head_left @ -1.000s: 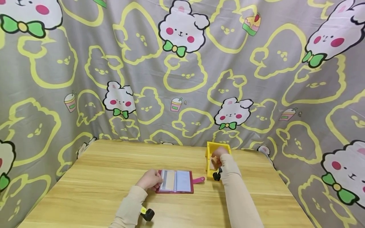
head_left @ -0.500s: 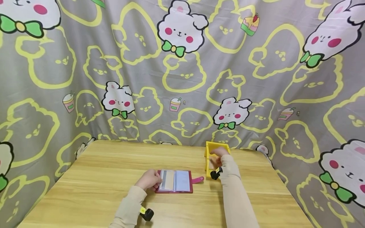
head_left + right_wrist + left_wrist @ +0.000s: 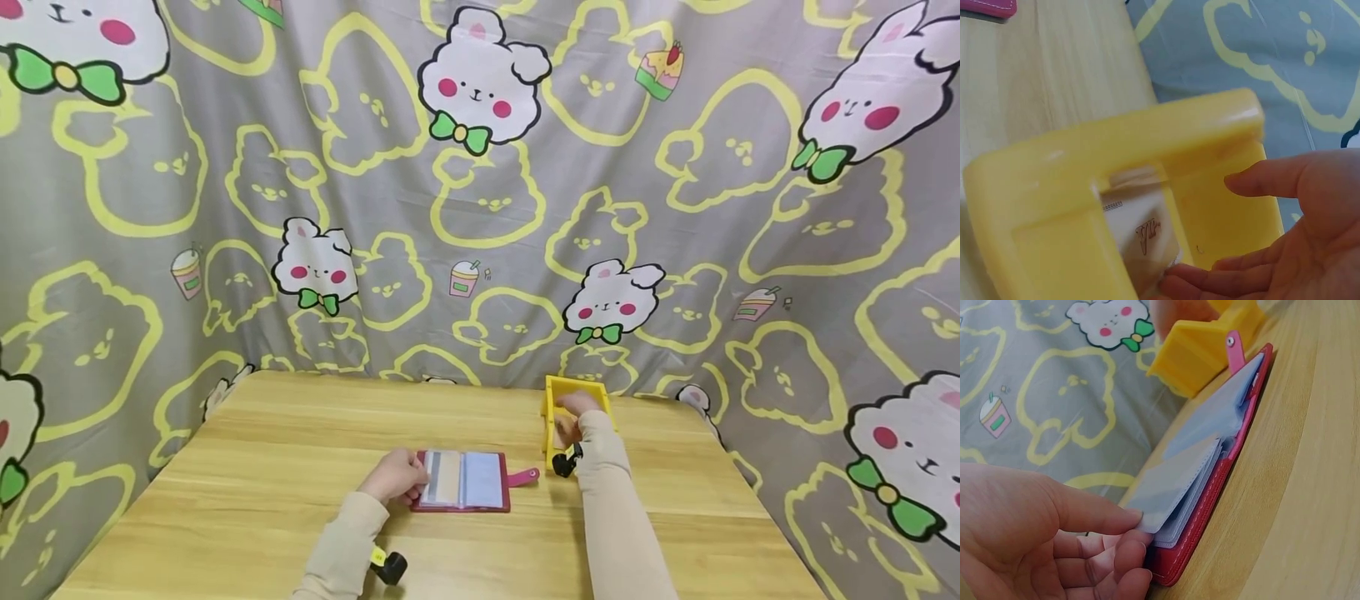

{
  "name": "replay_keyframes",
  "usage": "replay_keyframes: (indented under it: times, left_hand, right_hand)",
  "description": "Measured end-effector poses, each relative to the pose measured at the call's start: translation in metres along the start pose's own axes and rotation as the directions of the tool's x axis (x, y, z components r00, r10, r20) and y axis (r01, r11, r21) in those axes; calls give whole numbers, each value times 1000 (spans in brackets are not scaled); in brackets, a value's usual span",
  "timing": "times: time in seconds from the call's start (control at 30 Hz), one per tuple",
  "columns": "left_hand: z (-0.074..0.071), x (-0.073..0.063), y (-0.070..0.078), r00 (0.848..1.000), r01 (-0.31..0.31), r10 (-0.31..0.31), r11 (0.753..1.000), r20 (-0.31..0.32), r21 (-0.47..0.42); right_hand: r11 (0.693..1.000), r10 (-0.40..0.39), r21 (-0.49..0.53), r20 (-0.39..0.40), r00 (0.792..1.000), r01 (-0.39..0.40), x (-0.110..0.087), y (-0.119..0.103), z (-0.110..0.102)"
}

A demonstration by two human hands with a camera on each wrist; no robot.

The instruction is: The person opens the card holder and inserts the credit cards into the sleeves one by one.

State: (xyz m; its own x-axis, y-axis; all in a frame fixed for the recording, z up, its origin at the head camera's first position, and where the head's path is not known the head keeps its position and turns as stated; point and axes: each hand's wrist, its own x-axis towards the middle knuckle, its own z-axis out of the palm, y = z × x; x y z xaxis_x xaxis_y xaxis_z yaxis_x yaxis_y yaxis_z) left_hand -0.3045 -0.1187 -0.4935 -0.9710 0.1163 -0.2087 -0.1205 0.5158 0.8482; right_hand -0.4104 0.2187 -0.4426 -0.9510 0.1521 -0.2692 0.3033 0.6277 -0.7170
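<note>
A red card holder [image 3: 504, 505] with clear plastic sleeves and a pink snap strap [image 3: 524, 477] lies open on the table. At its left edge, my left hand [image 3: 393, 477] pinches a sleeve page [image 3: 1166, 481], lifted slightly at that side. A pale card with a dark stripe shows in that page. My right hand [image 3: 583, 406] reaches inside a yellow bin [image 3: 1110, 137] to the right of the holder. Its thumb is spread away from the fingers, and the fingertips are at the edge of a tan card [image 3: 1141, 240] marked "VIP" in the bin.
A wooden table [image 3: 300, 425] carries the holder and the bin. Behind and on both sides hangs a grey curtain [image 3: 405, 200] with cartoon animals, close to the bin's back. Small black cameras [image 3: 392, 568] are strapped to both wrists.
My right hand's grasping fingers have spread apart inside the bin, with the thumb lifted away. My left hand stays on the page, and the holder has not moved.
</note>
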Motion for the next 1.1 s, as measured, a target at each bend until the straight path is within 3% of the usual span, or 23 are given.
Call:
replay_keyframes:
  times: [0.2,0.4,1.1]
  left_hand:
    - [-6,1,2,1000,12,-12,1000,-19,15]
    - [-6,-1,3,1000,15,-15,1000,-15,16]
    - [0,-2,2,1000,4,-4,1000,4,9]
  right_hand:
    - [982,101,154,45,994,-107,0,-2,-6]
    - [977,120,169,53,991,-128,0,-4,-5]
    - [988,32,152,19,999,-35,8,11,7]
